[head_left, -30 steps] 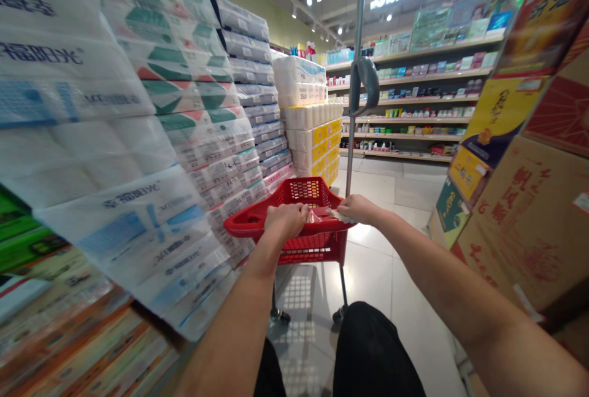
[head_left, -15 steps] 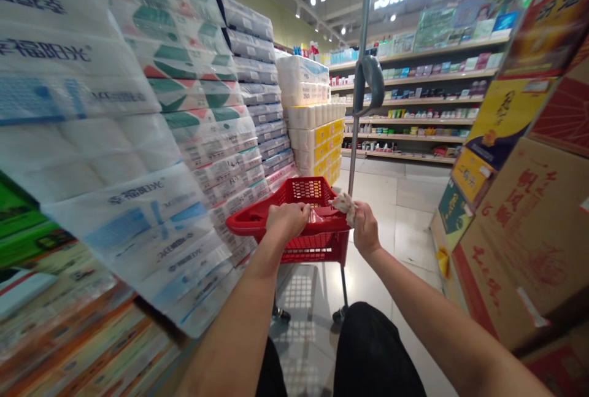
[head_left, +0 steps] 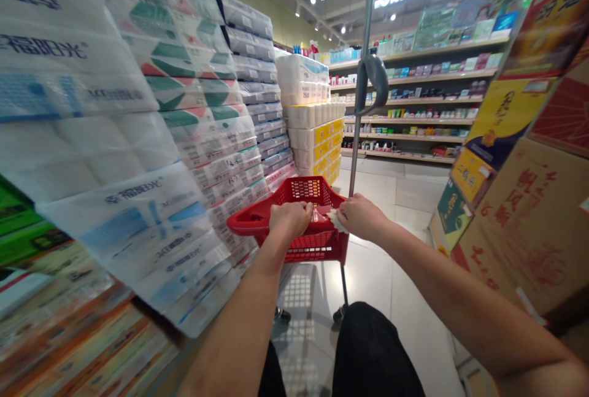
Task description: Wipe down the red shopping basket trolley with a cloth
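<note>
A red plastic shopping cart (head_left: 317, 253) with perforated walls stands in front of my knees. My left hand (head_left: 291, 220) is closed round the near rim of the cart, with the fingers wrapped over it. At the rim's right corner my right hand (head_left: 361, 216) is closed on a crumpled whitish cloth (head_left: 337, 220), which lies against the red plastic. Some clear, shiny material (head_left: 318, 214) shows in the cart between my hands. Behind my right hand rises a grey metal pole (head_left: 356, 158) with a looped grey handle (head_left: 373, 85).
Tall stacks of wrapped tissue packs (head_left: 175, 219) line the left side, close to the cart. Cardboard cartons (head_left: 529, 225) are piled at the right. Stocked shelves (head_left: 414, 99) stand at the back beyond the pale tiled floor (head_left: 405, 262).
My right hand has moved left and slightly up onto the cart's corner, bringing the cloth down against the rim. My left hand stays in nearly the same place.
</note>
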The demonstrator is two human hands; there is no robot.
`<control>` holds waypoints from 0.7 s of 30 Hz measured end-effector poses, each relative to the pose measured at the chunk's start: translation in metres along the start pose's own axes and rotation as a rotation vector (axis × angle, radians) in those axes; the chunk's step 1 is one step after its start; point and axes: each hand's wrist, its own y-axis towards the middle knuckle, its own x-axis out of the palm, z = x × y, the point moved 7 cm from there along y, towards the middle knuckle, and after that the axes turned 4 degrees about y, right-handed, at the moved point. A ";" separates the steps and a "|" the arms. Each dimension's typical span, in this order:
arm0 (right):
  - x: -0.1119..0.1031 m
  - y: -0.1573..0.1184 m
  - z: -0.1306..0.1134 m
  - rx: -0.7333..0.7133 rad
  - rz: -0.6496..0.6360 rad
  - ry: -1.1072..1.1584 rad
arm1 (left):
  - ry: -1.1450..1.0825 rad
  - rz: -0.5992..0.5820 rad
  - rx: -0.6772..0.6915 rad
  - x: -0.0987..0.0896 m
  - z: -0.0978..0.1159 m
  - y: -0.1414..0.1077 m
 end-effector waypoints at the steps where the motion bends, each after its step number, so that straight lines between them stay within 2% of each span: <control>1: 0.003 0.003 -0.002 0.023 -0.002 -0.018 | -0.001 0.005 0.003 0.000 0.001 0.000; 3: 0.011 0.008 -0.002 0.062 -0.025 -0.023 | -0.006 0.010 0.013 0.000 0.004 0.000; 6: 0.024 0.015 0.002 0.089 -0.129 -0.010 | -0.010 0.012 0.019 0.000 0.006 0.000; 9: 0.030 0.022 -0.001 -0.022 -0.236 -0.085 | -0.019 0.015 0.014 0.001 0.005 0.001; 12: 0.033 0.022 -0.005 -0.068 -0.248 -0.136 | -0.019 0.024 0.013 0.001 0.005 0.000; 14: 0.032 0.015 -0.004 0.012 -0.111 -0.121 | -0.011 0.028 0.009 0.000 0.005 -0.002; 16: 0.028 -0.001 -0.005 0.070 0.154 -0.095 | -0.008 0.030 0.005 -0.001 0.006 -0.003; 18: 0.027 -0.021 -0.013 0.011 0.391 -0.074 | -0.010 0.032 0.003 -0.002 0.007 -0.003; 19: 0.027 -0.029 -0.016 -0.013 0.452 -0.066 | -0.011 0.037 0.004 -0.002 0.007 -0.003; 21: 0.027 -0.032 -0.019 -0.006 0.457 -0.052 | -0.014 0.050 0.005 -0.003 0.008 -0.003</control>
